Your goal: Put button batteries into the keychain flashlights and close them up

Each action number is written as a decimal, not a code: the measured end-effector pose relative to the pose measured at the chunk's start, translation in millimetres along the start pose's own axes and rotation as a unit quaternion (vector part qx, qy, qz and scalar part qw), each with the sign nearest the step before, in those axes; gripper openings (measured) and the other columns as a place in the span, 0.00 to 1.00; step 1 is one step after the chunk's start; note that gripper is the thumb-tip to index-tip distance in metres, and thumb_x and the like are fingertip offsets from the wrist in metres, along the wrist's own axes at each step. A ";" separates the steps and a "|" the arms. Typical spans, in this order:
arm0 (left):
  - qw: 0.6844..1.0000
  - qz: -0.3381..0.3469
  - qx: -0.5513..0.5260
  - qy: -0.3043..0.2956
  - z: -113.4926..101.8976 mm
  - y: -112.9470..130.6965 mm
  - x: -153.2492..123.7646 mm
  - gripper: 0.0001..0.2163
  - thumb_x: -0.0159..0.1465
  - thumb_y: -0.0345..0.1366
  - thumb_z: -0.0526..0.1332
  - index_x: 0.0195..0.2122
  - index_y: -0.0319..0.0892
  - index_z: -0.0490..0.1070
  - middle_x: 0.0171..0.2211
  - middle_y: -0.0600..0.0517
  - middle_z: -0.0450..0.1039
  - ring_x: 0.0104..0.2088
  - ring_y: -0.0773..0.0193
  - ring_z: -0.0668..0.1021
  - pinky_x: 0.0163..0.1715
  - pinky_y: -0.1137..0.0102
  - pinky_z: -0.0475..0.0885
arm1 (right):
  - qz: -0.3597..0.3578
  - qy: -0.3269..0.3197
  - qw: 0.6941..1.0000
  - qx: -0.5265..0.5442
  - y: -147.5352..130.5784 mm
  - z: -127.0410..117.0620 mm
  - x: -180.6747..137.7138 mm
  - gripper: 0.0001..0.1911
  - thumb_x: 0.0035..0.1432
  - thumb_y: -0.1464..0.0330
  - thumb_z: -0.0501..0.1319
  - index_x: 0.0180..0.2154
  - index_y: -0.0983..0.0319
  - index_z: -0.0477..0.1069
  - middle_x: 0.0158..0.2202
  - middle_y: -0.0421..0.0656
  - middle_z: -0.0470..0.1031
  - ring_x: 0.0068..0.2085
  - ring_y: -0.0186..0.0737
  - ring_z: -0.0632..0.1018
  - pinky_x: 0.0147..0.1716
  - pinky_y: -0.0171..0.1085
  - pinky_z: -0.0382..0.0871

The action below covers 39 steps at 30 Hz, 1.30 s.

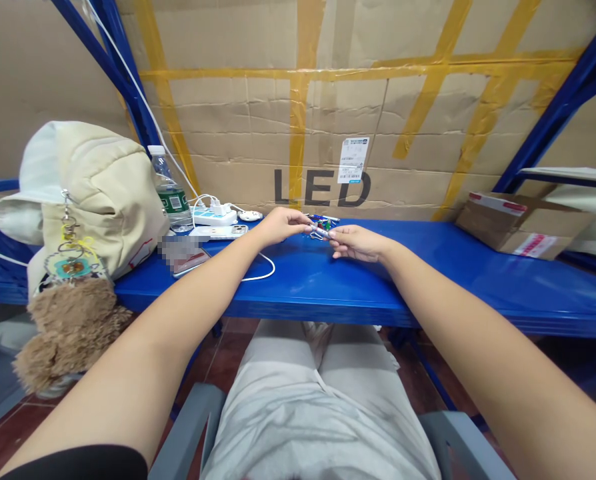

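Above the blue table (328,280), my left hand (282,227) and my right hand (359,244) meet from either side at a slim, pale, pen-like stick (320,231). Fingertips of both hands pinch it, one hand near each end. It slants slightly down toward my right hand. Just behind it lies a small cluster of pens or pen parts (328,220) in blue, green and red, partly hidden by my fingers. The stick is too small to make out in detail.
To the left stand a cream bag (113,187) with a brown plush charm (73,327), a water bottle (172,193), a power strip (213,215) and a phone (219,232). A white cable (265,275) curls near my left forearm. A cardboard box (523,223) sits at the right.
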<state>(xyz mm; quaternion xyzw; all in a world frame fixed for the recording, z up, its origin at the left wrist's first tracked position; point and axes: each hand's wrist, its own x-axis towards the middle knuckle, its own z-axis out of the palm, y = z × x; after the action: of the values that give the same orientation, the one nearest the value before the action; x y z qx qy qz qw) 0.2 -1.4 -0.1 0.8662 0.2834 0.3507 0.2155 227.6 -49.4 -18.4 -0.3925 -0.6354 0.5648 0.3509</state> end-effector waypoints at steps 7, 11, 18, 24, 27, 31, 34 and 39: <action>0.994 -0.075 -0.072 0.024 -0.5 1.2 0.2 0.13 0.56 0.38 0.68 0.40 0.36 0.79 0.36 0.46 0.80 0.35 0.64 0.79 0.43 0.67 0.73 | -0.112 0.145 0.937 -0.299 -6.4 15.7 7.3 0.15 0.62 0.64 0.62 0.25 0.63 0.66 0.20 0.36 0.66 0.18 0.29 0.71 0.22 0.31 0.66; 0.994 -0.062 -0.085 0.005 -0.8 3.9 -0.4 0.13 0.55 0.38 0.70 0.38 0.35 0.79 0.34 0.47 0.80 0.35 0.64 0.79 0.42 0.66 0.73 | -0.095 0.059 0.976 -0.187 -5.3 7.4 2.6 0.15 0.61 0.59 0.62 0.28 0.63 0.68 0.18 0.32 0.57 0.16 0.27 0.63 0.21 0.32 0.68; 0.999 -0.005 -0.033 -0.028 0.2 5.4 0.0 0.12 0.57 0.36 0.67 0.40 0.37 0.79 0.36 0.48 0.81 0.38 0.63 0.79 0.44 0.66 0.72 | 0.036 -0.061 0.997 0.019 -2.1 -6.3 -3.6 0.15 0.61 0.59 0.62 0.33 0.65 0.67 0.17 0.29 0.51 0.17 0.24 0.52 0.16 0.28 0.58; 0.998 0.011 0.011 -0.061 0.4 2.3 0.0 0.10 0.58 0.36 0.66 0.40 0.39 0.79 0.34 0.50 0.80 0.38 0.64 0.79 0.42 0.68 0.72 | 0.083 -0.081 0.993 0.020 -0.5 -9.4 -1.8 0.13 0.66 0.62 0.58 0.35 0.66 0.67 0.17 0.29 0.52 0.17 0.24 0.52 0.17 0.26 0.56; 0.998 -0.010 -0.014 -0.056 -0.3 0.1 0.1 0.12 0.58 0.36 0.66 0.41 0.39 0.79 0.34 0.49 0.81 0.37 0.64 0.79 0.42 0.67 0.72 | 0.079 -0.091 0.993 0.019 0.4 -9.3 -0.6 0.13 0.66 0.61 0.57 0.36 0.65 0.67 0.17 0.29 0.52 0.17 0.24 0.52 0.17 0.27 0.56; 0.998 -0.027 -0.027 -0.052 -2.5 -1.3 -0.1 0.13 0.56 0.38 0.68 0.41 0.39 0.80 0.35 0.49 0.81 0.38 0.63 0.79 0.43 0.66 0.72 | 0.078 -0.100 0.992 0.019 1.7 -9.9 -0.1 0.13 0.67 0.61 0.56 0.37 0.66 0.67 0.17 0.29 0.53 0.17 0.25 0.52 0.17 0.26 0.56; 0.998 -0.027 -0.020 -0.062 -4.6 -1.3 -0.5 0.13 0.53 0.39 0.69 0.38 0.40 0.81 0.37 0.48 0.81 0.40 0.61 0.79 0.44 0.66 0.72 | 0.071 -0.108 0.992 0.008 2.4 -9.2 -0.1 0.13 0.66 0.61 0.57 0.37 0.66 0.67 0.17 0.29 0.53 0.17 0.25 0.53 0.17 0.27 0.56; 0.998 -0.010 0.010 -0.061 -4.1 0.7 -0.6 0.12 0.51 0.40 0.71 0.35 0.41 0.82 0.35 0.49 0.81 0.38 0.60 0.79 0.40 0.68 0.72 | 0.067 -0.094 0.993 -0.009 -0.5 -7.1 -3.1 0.13 0.65 0.61 0.59 0.35 0.66 0.67 0.17 0.30 0.52 0.17 0.24 0.53 0.15 0.26 0.53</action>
<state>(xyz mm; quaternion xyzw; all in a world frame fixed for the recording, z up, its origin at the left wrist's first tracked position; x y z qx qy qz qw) -3.0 -1.6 2.7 0.8850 0.2822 0.2925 0.2272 235.2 -49.0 -17.1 -0.3827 -0.6428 0.6157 0.2475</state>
